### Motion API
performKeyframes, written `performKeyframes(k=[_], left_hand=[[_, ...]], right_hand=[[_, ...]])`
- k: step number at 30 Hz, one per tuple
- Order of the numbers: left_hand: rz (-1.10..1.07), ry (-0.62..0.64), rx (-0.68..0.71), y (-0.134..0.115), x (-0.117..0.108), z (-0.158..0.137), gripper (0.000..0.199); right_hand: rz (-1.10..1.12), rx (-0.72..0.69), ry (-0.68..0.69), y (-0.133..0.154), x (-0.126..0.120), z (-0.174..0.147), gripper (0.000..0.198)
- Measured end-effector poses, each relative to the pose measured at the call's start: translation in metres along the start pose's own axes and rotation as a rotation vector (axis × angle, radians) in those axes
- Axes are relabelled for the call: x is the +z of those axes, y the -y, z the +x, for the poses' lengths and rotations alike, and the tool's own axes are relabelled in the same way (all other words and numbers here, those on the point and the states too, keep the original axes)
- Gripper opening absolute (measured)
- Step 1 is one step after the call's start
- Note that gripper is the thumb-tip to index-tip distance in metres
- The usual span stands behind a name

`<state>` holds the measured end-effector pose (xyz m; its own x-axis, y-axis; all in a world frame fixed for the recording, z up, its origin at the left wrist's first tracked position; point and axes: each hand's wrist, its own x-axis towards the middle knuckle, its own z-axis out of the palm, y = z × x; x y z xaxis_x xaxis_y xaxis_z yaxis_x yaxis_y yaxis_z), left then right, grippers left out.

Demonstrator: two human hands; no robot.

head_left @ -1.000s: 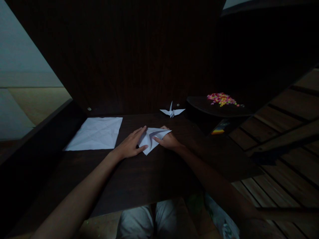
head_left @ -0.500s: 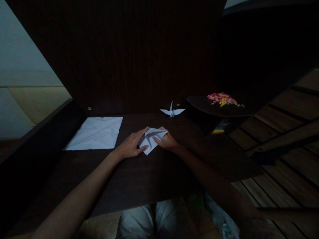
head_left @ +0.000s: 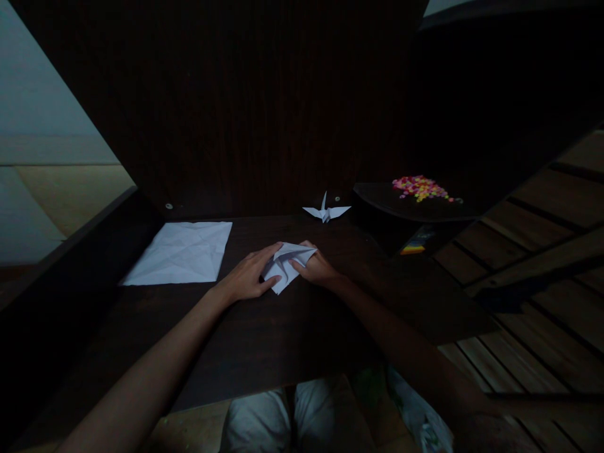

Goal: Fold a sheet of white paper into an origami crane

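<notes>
A partly folded white paper (head_left: 283,267) is held between my two hands just above or on the dark tabletop (head_left: 264,340); its upper flap stands raised and a point faces me. My left hand (head_left: 252,274) grips its left side, thumb on the near face and fingers along the upper edge. On the right side my right hand (head_left: 315,264) pinches it, the thumb pressing inside the fold and the other fingers hidden behind. Beyond my hands, against the back panel, sits a white paper crane (head_left: 326,211) with its wings spread.
Creased white sheets (head_left: 182,255) lie flat to the left. A low rounded shelf (head_left: 401,211) at the right carries a heap of small colourful pieces (head_left: 422,189). The dark side panel (head_left: 85,251) bounds the left, and slatted wood (head_left: 542,340) shows at the right.
</notes>
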<state>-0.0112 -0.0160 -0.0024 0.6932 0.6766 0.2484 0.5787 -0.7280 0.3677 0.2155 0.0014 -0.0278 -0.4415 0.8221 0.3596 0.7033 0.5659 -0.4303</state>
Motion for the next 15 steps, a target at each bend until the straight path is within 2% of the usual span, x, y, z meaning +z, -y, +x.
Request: performKeyframes(k=[4, 8, 15], left_hand=[[0.004, -0.009, 0.012, 0.001, 0.001, 0.0002, 0.074], [-0.002, -0.034, 0.033, 0.0026, 0.0031, 0.0, 0.076], [-0.007, -0.055, 0.064, 0.0047, 0.0049, 0.0002, 0.073]], right_hand=[[0.046, 0.01, 0.0, 0.0018, -0.0002, -0.0004, 0.033], [0.174, -0.07, -0.031, 0.0014, 0.003, -0.0008, 0.053], [0.19, -0.122, -0.064, -0.0065, 0.0093, 0.0002, 0.053]])
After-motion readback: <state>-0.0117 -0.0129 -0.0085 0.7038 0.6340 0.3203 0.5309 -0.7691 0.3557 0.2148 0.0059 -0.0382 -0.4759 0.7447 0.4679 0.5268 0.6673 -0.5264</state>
